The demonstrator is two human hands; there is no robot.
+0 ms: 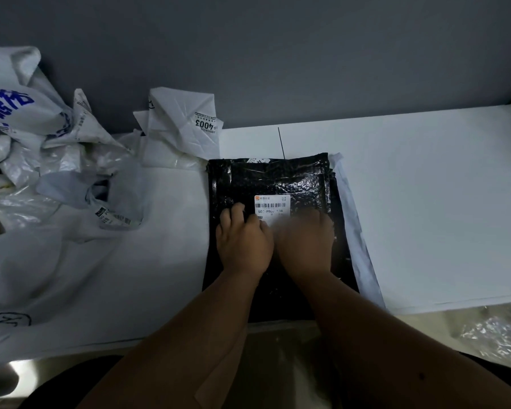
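Left hand [244,240]: palm down on a black bubble mailer [248,181], fingers bent, their tips at the left lower edge of the white shipping label [272,203]. Whether they pinch that edge cannot be told from this view.

Right hand [306,243]: palm down just beside the left, flat on the mailer, with the fingers stretched over the label's lower right part. Its outline is smeared by motion. Both forearms enter from the bottom of the frame.

The mailer lies flat at the middle of a white table [425,202], its near end reaching the table's front edge. It tops a small stack: the edges of further black mailers show along its right side, and a pale poly mailer [353,219] protrudes from beneath on the right.

A plain grey wall [278,54] rises behind the table.

To the left, well apart from the hands, lies a heap of crumpled white courier bags [27,128]. One folded bag marked 4003 [183,125] stands just beyond the stack's far left corner. Crinkled clear plastic [496,335] shows below the table's right front edge.
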